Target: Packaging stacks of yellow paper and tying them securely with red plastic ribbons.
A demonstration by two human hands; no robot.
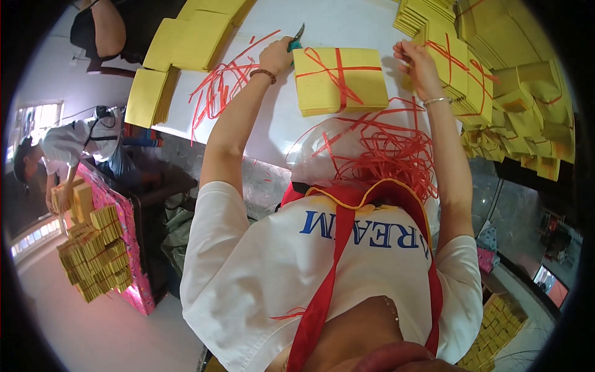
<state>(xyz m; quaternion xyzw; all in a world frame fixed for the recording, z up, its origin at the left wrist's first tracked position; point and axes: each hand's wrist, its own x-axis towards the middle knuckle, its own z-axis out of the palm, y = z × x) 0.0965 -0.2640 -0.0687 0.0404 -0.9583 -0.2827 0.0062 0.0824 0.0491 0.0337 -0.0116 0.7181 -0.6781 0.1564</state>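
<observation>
- Left hand (277,54) at the left edge of the yellow paper bundle (341,79), grip closed around teal-handled scissors (296,38), blades pointing away from the body.
- Bundle flat on the white desk (273,118), crossed with red string (335,73), lying between both hands.
- Right hand (415,61) just right of the bundle, grip pinched narrow on a strand of red string.
- Loose red strings (384,155) heaped near the desk edge.
- Tied yellow stacks (496,80) piled on the right, loose stacks (180,49) on the left.
- Another person (56,149) bent over stacks at a pink table (133,248), far left.
</observation>
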